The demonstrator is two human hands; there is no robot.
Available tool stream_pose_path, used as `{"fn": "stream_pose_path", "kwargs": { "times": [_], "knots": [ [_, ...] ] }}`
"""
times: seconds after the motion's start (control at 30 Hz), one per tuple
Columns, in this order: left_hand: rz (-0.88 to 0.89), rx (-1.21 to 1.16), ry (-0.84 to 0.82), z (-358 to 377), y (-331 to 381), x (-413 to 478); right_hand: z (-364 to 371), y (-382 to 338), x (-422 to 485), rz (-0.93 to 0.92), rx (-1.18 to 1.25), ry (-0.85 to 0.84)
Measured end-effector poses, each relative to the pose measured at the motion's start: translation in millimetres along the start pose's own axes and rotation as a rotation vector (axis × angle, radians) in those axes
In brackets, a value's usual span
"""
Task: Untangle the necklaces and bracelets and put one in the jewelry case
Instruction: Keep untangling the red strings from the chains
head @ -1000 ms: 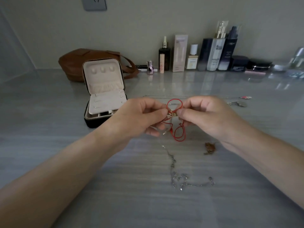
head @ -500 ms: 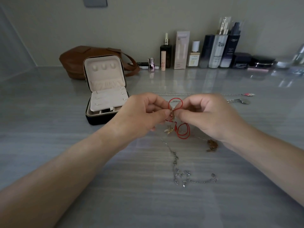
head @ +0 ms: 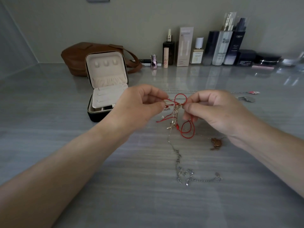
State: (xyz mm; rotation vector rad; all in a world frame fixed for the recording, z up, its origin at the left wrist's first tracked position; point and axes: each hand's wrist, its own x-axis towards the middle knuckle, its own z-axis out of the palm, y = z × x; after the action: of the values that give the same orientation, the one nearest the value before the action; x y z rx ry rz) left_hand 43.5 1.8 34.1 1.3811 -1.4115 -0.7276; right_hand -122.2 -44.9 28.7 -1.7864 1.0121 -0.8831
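My left hand (head: 139, 106) and my right hand (head: 213, 111) both pinch a tangled red cord bracelet (head: 185, 129) held just above the table. A thin gold chain with a small charm (head: 171, 125) hangs from the same knot. From the tangle a silver chain (head: 181, 168) trails down onto the table towards me. A brown pendant (head: 216, 143) lies under my right wrist. The jewelry case (head: 107, 89) stands open to the left of my left hand, with a cream lining and its lid upright.
Another silver necklace (head: 213, 92) with a pink tag and a round pendant (head: 246, 99) lie behind my hands. A brown leather bag (head: 77, 60) sits behind the case. Cosmetic bottles and boxes (head: 218, 46) line the back wall.
My hands have pulled slightly apart, spreading the red cord; one red end now sticks out to the left and the gold chain hangs lower.
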Motion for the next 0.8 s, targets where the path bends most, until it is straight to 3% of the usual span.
{"fn": "stream_pose_path", "kwargs": {
  "times": [0.43,0.63,0.8],
  "knots": [
    [-0.083,0.128,0.012,-1.7,-3.5,1.4,-4.0,0.1,1.7,-0.015,0.058,0.045],
    [-0.284,-0.121,-0.012,-4.8,3.4,3.7,-5.3,0.3,3.4,0.004,0.081,0.07],
    [-0.347,-0.22,-0.007,-7.4,4.9,5.2,-5.6,0.5,3.9,0.016,0.122,0.071]
  ]
}}
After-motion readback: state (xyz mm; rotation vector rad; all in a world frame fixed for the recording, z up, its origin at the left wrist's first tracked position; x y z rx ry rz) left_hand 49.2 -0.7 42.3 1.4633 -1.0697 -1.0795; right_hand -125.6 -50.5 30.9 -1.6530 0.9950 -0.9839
